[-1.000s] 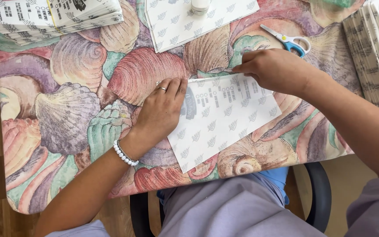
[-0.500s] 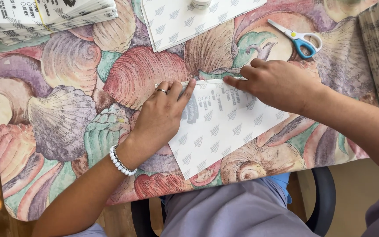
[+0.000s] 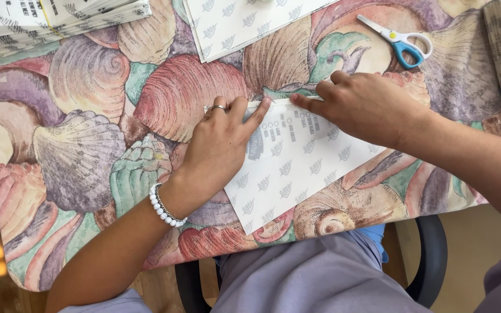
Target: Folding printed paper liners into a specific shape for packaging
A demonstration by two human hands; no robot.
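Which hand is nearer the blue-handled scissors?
Right. The right hand presses the top edge of the white sheet just below-left of the scissors, apart from them. The left hand lies flat on the sheet's left end, much farther away.

We seem to sit at a home craft table: a seashell-print tablecloth [image 3: 88, 145] under our hands, scissors [image 3: 398, 42] beyond the right hand, stacked printed papers [image 3: 47, 17] beyond the left.

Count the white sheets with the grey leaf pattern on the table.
2. One sheet lies under both hands near the table's front edge; the other sheet lies at the top, cut off by the frame. More may lie out of view.
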